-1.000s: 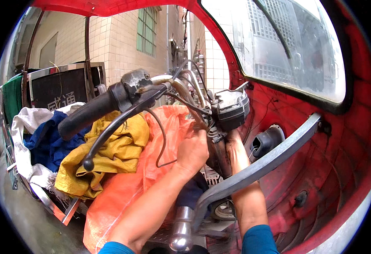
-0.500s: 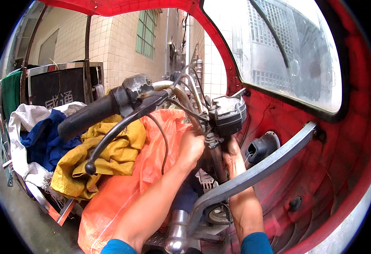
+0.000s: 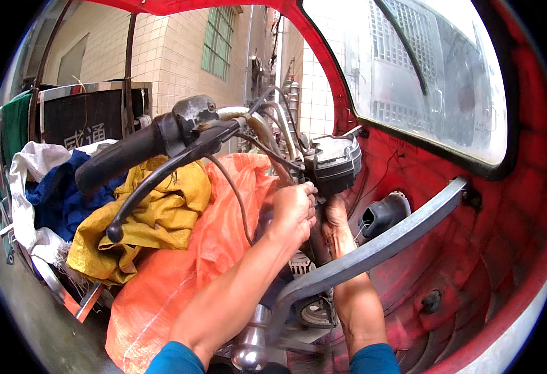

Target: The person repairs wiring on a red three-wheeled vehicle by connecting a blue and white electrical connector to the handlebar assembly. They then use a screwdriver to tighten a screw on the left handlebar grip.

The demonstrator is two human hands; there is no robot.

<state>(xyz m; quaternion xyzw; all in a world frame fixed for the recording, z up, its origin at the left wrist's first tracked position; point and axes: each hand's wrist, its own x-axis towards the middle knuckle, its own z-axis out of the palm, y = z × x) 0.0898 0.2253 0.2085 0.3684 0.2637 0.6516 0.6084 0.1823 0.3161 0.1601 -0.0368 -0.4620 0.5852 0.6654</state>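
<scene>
My left hand is closed in front of the steering column, just below a dark instrument housing with a pale top. Whatever its fingers grip, if anything, is hidden. My right hand reaches up under the same housing on the column's right side, its fingers mostly out of sight. From the column, the handlebar's black grip juts to the left, with a black lever below it. Several cables run from the bar toward the housing.
A grey curved bar crosses over my right forearm. Orange, yellow and blue sacks or cloths lie on the left. The red cab shell curves along the right, with a black round part and a windshield.
My left hand has shifted right and turned across the front of the column. The right hand stays under the housing. The whole view has moved slightly.
</scene>
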